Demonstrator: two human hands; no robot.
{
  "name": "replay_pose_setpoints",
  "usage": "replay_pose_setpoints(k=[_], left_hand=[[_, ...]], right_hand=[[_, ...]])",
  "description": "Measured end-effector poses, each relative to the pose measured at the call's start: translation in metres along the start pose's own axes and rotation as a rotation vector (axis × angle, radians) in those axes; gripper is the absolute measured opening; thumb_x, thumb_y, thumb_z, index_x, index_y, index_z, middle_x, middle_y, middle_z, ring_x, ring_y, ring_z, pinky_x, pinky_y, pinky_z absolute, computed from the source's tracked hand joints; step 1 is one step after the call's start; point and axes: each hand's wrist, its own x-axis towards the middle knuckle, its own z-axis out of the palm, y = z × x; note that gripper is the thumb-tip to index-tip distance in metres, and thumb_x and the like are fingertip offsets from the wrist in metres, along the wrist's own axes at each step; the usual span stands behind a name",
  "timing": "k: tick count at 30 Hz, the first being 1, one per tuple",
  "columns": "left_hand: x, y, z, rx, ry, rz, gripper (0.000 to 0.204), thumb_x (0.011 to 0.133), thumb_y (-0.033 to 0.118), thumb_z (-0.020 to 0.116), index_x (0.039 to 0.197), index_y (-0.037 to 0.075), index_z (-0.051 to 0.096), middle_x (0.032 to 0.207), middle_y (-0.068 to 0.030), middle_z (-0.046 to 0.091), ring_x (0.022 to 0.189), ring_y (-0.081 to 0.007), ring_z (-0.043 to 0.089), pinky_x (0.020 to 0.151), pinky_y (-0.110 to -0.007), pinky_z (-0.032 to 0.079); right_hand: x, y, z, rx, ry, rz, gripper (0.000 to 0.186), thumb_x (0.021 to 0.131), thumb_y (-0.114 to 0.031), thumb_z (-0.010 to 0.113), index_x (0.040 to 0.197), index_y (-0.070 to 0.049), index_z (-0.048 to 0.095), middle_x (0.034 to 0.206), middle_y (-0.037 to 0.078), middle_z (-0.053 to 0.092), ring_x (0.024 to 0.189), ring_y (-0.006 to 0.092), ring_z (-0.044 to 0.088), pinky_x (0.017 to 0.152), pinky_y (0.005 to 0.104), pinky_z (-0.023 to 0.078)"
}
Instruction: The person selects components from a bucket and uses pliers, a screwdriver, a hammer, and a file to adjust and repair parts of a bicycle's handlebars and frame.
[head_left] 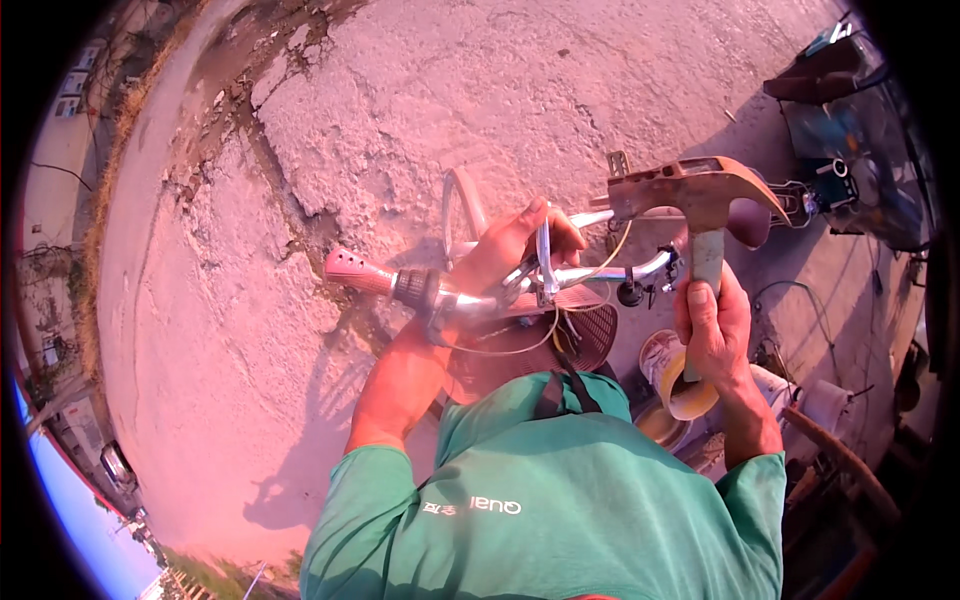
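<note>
My right hand (715,322) is closed round the greenish handle of a claw hammer (708,190), holding it upright with the rusty-looking head at the top. The hammer head is raised above the right end of a silver bicycle handlebar (590,274). At the handlebar's middle, my left hand (495,245) is closed, its thumb and fingers about an upright silver metal piece (545,258). A reddish grip (358,272) and a dark ribbed twist collar (416,288) lie left of that hand. Thin cables (500,352) loop below the bar.
A brownish bicycle part (590,335) with a ribbed surface sits against my green shirt. Beside my right forearm stands a yellowish-rimmed bucket (690,398). A dark, cluttered machine or cart (850,150) is at the far right. Cracked concrete ground (400,100) spreads ahead.
</note>
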Motion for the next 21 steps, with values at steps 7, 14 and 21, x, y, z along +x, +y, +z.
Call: replay_pose_setpoints(k=[7, 14, 21], left_hand=[[0.008, -0.005, 0.007, -0.180, -0.082, -0.205, 0.082, 0.106, 0.072, 0.034, 0.116, -0.002, 0.068, 0.091, -0.0079, 0.069, 0.064, -0.0134, 0.059, 0.052, -0.022, 0.044], [0.004, -0.001, 0.007, 0.039, -0.165, -0.132, 0.081, 0.108, 0.069, 0.031, 0.119, -0.001, 0.072, 0.103, -0.0068, 0.071, 0.087, -0.0122, 0.057, 0.084, -0.028, 0.048], [-0.008, -0.011, 0.013, -0.035, -0.224, -0.218, 0.080, 0.107, 0.068, 0.039, 0.119, -0.005, 0.070, 0.107, -0.0095, 0.073, 0.098, -0.0176, 0.065, 0.091, -0.032, 0.051]], right_hand=[[-0.018, 0.024, 0.025, -0.519, -0.381, 0.173, 0.037, 0.104, -0.032, 0.065, 0.097, 0.002, 0.052, 0.074, 0.031, 0.063, 0.076, 0.0535, 0.065, 0.060, 0.0543, 0.049], [-0.015, -0.026, -0.006, -0.100, -0.020, 0.042, 0.036, 0.109, -0.036, 0.058, 0.097, -0.002, 0.055, 0.064, 0.001, 0.055, 0.055, 0.0059, 0.052, 0.049, 0.0265, 0.041], [-0.063, 0.042, 0.049, -0.544, -0.400, 0.174, 0.040, 0.104, -0.035, 0.066, 0.091, -0.001, 0.051, 0.072, 0.028, 0.063, 0.066, 0.0495, 0.063, 0.055, 0.0541, 0.047]])
